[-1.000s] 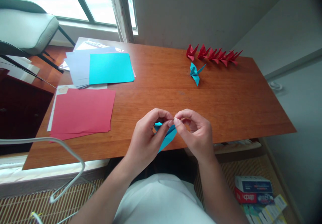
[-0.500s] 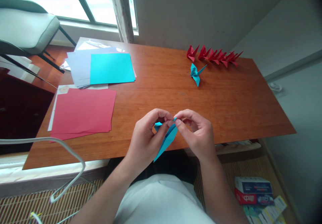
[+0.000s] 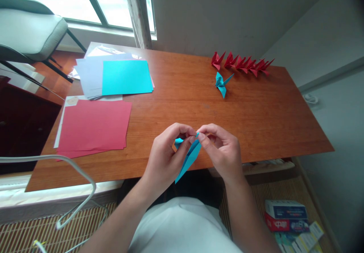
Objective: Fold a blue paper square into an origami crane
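Over the near edge of the wooden table (image 3: 256,116), my left hand (image 3: 165,158) and my right hand (image 3: 224,154) both pinch a partly folded blue paper piece (image 3: 189,157). Its long point hangs down toward my lap. The fingertips of both hands meet at its top end. A finished blue paper crane (image 3: 221,82) lies at the far middle of the table. Behind it stands a row of several red paper cranes (image 3: 241,63).
A stack of red sheets (image 3: 93,126) lies at the left of the table, with a cyan sheet (image 3: 126,77) on pale sheets behind it. A grey chair (image 3: 28,29) stands by the window. Boxes (image 3: 287,214) sit on the floor at the right. A white cable (image 3: 71,169) loops at the left.
The long blue point has swung out from between my hands and hangs lower. My hands stay in the same place, still pinching the paper.
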Available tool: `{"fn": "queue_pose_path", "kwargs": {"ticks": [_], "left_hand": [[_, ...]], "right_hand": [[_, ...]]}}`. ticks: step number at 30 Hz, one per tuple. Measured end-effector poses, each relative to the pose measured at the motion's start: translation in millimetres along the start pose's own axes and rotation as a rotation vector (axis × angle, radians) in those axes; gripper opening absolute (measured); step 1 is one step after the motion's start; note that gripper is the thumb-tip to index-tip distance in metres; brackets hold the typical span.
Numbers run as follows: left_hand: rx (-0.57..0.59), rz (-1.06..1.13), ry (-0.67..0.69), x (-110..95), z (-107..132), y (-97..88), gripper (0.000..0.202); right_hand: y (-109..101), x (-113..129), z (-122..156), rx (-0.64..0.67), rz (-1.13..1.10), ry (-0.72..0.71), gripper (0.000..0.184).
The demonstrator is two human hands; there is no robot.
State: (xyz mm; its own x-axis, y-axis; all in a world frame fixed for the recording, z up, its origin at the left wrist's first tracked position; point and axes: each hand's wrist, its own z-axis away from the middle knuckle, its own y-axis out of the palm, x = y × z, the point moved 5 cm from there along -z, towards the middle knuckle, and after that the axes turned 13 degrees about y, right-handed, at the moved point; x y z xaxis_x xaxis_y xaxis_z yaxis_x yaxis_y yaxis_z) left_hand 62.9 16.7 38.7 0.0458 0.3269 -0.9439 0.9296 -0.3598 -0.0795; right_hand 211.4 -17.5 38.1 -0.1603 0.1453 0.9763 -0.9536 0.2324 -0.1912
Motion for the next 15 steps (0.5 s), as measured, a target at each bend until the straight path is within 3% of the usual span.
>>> {"fn": "queue_pose_path", "kwargs": {"ticks": [15], "left_hand": [[-0.029,-0.021,-0.031,-4.2,-4.1,0.4,0.006]], "right_hand": [[2.6,3.0,-1.0,-0.009,0.015,-0.085,0.01]]}}
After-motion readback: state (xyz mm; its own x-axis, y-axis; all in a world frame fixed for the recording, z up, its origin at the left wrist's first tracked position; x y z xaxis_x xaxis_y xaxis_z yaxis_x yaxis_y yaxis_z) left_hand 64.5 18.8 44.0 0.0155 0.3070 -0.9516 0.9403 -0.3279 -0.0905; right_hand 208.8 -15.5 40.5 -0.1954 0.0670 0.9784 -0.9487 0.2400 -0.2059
